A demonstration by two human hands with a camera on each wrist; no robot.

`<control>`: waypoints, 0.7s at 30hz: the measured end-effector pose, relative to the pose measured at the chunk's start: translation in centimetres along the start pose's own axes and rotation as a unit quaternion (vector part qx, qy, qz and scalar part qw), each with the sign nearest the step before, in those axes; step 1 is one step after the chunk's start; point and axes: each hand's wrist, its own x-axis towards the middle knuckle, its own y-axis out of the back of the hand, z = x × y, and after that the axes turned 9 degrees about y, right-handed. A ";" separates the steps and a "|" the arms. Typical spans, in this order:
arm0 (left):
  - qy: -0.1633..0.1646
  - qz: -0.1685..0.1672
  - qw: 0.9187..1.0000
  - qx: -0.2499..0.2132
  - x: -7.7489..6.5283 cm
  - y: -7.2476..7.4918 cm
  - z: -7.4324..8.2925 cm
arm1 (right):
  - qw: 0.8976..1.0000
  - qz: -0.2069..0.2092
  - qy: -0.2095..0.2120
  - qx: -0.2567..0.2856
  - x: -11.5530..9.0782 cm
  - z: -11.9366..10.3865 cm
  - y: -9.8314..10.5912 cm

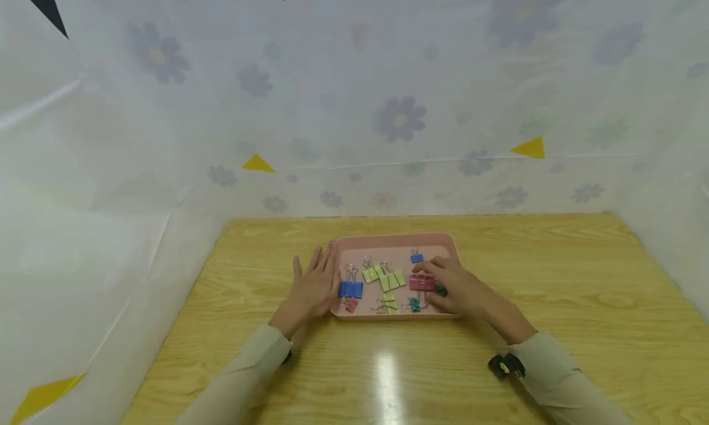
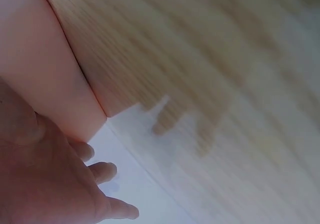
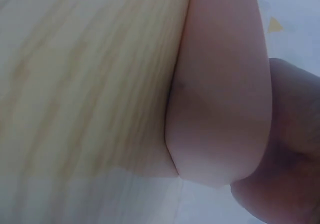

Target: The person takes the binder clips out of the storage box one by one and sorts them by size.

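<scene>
A shallow pink tray point(image 1: 399, 317) holds several binder clips in different colours. My left hand point(image 1: 312, 286) lies with straight fingers along the tray's left wall; in the left wrist view its palm point(image 2: 45, 179) is beside the pink wall. Over the tray's right side, my right hand point(image 1: 456, 286) has bent fingers around a red binder clip point(image 1: 422, 282). Whether they pinch it cannot be made out. A dark green clip point(image 1: 440, 288) is partly hidden under that hand. In the right wrist view the tray wall point(image 3: 220, 109) hides the right fingertips.
Blue clips point(image 1: 350, 289) and a small pink clip point(image 1: 351, 304) lie at the tray's left. Yellow-green clips point(image 1: 392, 280) lie mid-tray, a teal clip point(image 1: 414, 304) near the front, a blue one point(image 1: 416, 258) behind. The wooden table point(image 1: 266, 234) meets a flowered white sheet point(image 1: 332, 117).
</scene>
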 end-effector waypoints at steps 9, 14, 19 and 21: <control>-0.003 -0.001 1.000 -0.006 0.1 0.0 0.3 | 0.999 -0.010 0.011 -0.036 0.1 0.0 -0.1; 0.001 0.000 1.000 -0.006 0.0 0.2 0.4 | 1.000 -0.003 0.001 -0.012 0.0 0.2 -0.2; 0.008 -0.005 1.000 -0.003 0.2 0.1 0.5 | 0.999 0.029 0.002 0.014 0.1 0.7 -0.2; 0.009 -0.004 1.000 -0.005 0.3 0.1 0.5 | 0.999 0.041 0.009 0.018 0.2 0.8 -0.1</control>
